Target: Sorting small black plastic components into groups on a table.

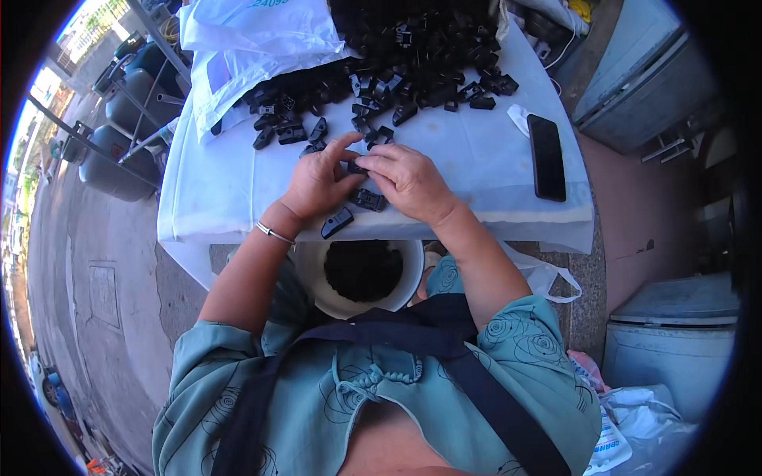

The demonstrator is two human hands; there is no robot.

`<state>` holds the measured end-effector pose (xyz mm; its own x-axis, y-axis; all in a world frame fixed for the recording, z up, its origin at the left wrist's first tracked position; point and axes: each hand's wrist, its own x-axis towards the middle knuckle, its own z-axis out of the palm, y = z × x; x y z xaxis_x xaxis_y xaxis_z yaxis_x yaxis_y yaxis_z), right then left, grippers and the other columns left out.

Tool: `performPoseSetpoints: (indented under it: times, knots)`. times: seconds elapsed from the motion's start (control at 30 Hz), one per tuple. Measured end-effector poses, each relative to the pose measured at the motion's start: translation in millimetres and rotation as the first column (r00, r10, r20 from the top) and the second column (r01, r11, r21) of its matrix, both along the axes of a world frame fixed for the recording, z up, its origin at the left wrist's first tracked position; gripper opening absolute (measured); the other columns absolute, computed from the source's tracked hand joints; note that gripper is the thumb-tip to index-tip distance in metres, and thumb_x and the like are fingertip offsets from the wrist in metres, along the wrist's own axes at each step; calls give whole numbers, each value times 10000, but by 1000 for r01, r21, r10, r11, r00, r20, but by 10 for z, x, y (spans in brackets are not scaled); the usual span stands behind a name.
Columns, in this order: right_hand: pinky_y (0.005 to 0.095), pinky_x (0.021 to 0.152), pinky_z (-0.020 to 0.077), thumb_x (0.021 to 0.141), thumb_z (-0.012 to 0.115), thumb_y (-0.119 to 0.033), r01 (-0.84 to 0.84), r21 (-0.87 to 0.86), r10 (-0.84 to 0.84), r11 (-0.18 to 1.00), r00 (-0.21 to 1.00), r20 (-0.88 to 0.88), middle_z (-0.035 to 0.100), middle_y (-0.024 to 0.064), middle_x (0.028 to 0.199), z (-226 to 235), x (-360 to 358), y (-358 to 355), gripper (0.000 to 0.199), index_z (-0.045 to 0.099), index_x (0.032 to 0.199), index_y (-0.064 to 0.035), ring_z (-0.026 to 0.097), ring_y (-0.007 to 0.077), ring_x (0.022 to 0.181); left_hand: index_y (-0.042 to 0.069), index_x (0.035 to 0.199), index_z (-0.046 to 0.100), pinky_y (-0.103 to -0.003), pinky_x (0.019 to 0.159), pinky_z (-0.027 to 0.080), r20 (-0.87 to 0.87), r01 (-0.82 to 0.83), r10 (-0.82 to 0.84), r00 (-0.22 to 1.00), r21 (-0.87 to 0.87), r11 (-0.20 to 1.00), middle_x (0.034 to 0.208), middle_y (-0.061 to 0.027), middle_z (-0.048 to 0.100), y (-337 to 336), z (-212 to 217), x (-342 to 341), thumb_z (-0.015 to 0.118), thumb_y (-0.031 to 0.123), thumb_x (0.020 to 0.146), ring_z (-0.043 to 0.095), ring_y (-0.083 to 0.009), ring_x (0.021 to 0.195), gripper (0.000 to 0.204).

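Over the near half of the white-covered table [238, 178], my left hand [319, 181] and my right hand [409, 181] meet at a small black plastic part [356, 167]. Thumb and fingers of both hands pinch it, and they hide most of its shape. Just below them lie two loose parts of a similar kind, a blocky black piece [367, 199] and a longer black piece [337, 223] close to the front edge. Beyond my fingertips several more black parts [291, 133] are scattered, leading back to a large heap [421, 47].
A white sack [262, 36] lies at the far left of the table. A black phone [547, 159] rests at the right side. Under the front edge stands a white basin [414, 274] with dark contents. Gas cylinders [119, 163] stand left; a metal cabinet [675, 341] stands right.
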<state>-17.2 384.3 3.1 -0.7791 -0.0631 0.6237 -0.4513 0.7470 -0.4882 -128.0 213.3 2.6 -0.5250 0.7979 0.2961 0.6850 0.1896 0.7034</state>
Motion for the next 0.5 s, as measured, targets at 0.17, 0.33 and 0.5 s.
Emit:
performPoseSetpoints:
  times: [0.17,0.33,0.5]
  knots:
    - [383,793,503,791,678,-57,25,90,-26,996,1000,11,661,90,1004,7,22,2,240,704,1026,-100,632,278,870,123,1304,492,-319,596,516,50,-27,28,998,-32,999,950,-91,694,-28,15,52,742,94,729,625,-191,603,627]
    - [366,798,487,803,671,-87,122,229,-136,966,989,49,669,76,974,9,85,-62,219,711,1017,-111,622,256,859,99,1255,526,-322,609,513,-78,-66,74,994,100,993,997,-109,630,-93,25,39,726,118,741,606,-196,647,553]
    - [359,828,493,805,638,-63,-176,-31,179,984,961,210,648,97,1048,56,139,65,291,669,1094,-77,625,296,892,78,1185,550,-376,673,522,-231,-469,504,832,192,862,1067,-132,595,-162,14,-41,702,170,779,615,-269,734,443]
